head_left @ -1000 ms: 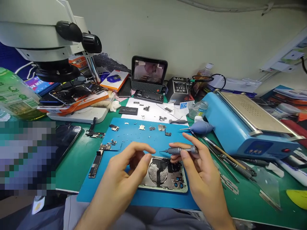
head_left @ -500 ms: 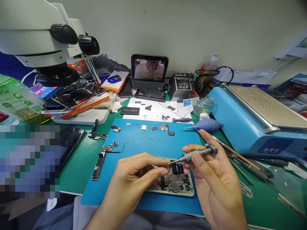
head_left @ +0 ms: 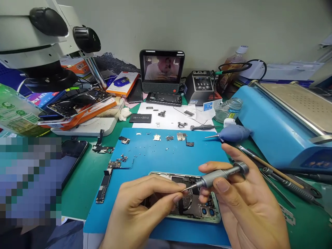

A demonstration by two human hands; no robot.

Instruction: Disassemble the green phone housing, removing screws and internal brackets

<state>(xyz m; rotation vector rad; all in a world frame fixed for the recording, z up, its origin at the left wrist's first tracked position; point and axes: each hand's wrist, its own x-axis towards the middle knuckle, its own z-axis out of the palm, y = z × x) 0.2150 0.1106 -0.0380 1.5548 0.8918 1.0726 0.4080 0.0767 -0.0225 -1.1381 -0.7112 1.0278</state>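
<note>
My right hand [head_left: 241, 193] grips a grey screwdriver [head_left: 215, 178] with a knurled handle, its tip pointing left and slightly down. Thumb and index finger of my left hand [head_left: 147, 204] are pinched together at the screwdriver's tip; anything tiny between them is too small to make out. Beneath both hands lies an opened phone housing [head_left: 193, 215] with a pale green edge and two blue-tinted camera rings, partly covered by my fingers. It rests on a blue mat [head_left: 155, 162]. Small metal parts, a SIM tray reader-like plate [head_left: 157, 137] and several tiny screws are spread beyond it.
A long logic board [head_left: 105, 183] lies left on the mat. Behind are a black battery [head_left: 140, 118], another screwdriver [head_left: 203, 127] and a blue air blower [head_left: 234, 133]. A microscope [head_left: 49, 69] overhangs the left; a blue machine [head_left: 275, 131], tweezers and a blade lie right.
The camera view has shifted and come closer. Relative to the phone housing, both hands have moved slightly left, uncovering more of its upper edge. The screwdriver stays in my right hand, its tip at my left fingertips.
</note>
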